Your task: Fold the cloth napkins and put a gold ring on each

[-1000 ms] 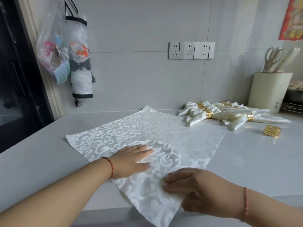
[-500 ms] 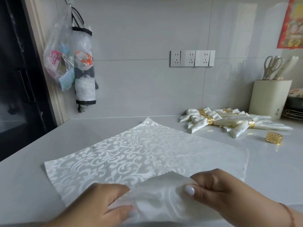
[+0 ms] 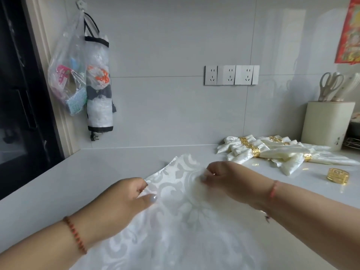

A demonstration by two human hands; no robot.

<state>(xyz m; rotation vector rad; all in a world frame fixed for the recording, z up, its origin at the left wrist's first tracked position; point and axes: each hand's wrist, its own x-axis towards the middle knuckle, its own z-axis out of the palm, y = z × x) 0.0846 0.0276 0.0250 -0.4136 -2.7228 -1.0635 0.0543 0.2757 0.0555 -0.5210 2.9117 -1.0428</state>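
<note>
Both hands are pinching the napkin (image 3: 181, 207) at 6 o'clock: left hand (image 3: 124, 199), right hand (image 3: 224, 178). Keeping the edges aligned should help; the loose ring (image 3: 337, 175) is waiting at 3 o'clock.

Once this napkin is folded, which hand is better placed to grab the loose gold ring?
Probably the right hand. The loose gold ring lies on the countertop to its right, while the left hand pinches the napkin on the far side and would have to cross over.
</note>
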